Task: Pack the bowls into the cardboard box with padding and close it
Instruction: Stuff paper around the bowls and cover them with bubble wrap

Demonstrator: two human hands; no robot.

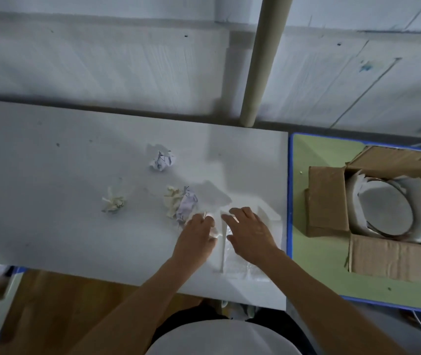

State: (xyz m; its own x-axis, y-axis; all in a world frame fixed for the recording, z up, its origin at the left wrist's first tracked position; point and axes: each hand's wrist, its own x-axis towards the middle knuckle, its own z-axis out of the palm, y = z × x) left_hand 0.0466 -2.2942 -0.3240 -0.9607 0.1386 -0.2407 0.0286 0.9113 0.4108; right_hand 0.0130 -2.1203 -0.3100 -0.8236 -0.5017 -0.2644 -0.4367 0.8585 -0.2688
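Observation:
An open cardboard box (327, 201) stands on the green table at the right, flaps spread. Inside it sits a bowl (383, 208) wrapped around by white paper. On the white table lies a white sheet of paper or foam (245, 262) near the front right corner. My right hand (250, 231) rests flat on that sheet with fingers spread. My left hand (199, 231) pinches a crumpled edge of white paper beside it. Three crumpled paper balls lie nearby: one (162, 160) at the back, one (113, 201) to the left, one (180, 203) just beyond my left hand.
The white table (50, 188) butts against the green table with a blue rim (319, 272) on the right. A beige pole (260, 60) rises behind the white table. A wooden floor and a white stool leg show at lower left.

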